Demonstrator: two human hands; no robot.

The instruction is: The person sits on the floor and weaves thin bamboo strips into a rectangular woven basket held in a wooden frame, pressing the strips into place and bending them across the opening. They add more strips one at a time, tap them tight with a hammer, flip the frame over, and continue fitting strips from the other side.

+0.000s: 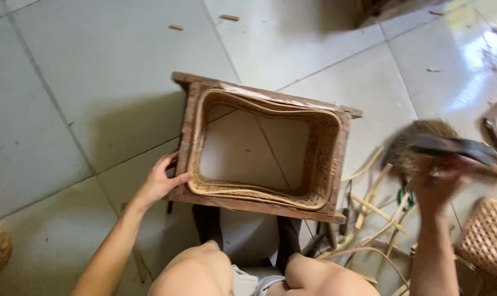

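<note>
1. Your left hand (160,181) rests on the near-left corner of the brown rectangular wooden frame (185,118). The fingers curl over its outer edge and the thumb presses against the woven rim inside, a loose steadying hold rather than a tight clench.
2. Inside that frame sits the tan woven wicker basket wall (325,159), bottomless, so that you see the pale floor tiles (95,71) through its middle. Its weave is fine and ribbed, its corners are rounded, and its top band waves slightly along the far side.
3. The frame and the weave lie just in front of your bare knees (204,268), opening upward. Their long axis runs left to right across your view, tilted a little so that the right end sits lower in the picture.
4. Your right hand (437,181) is raised to the right of the frame, well apart from it, and closed around the dark flat handle (456,147) of a bristly brown brush-like tool (407,145). The tool is blurred, so you cannot tell its exact kind.
5. Thin pale cane strips (374,211) lie tangled on the floor beneath that hand.
6. A small chequered woven basket (487,241) stands at the right edge, near your right forearm.
</note>
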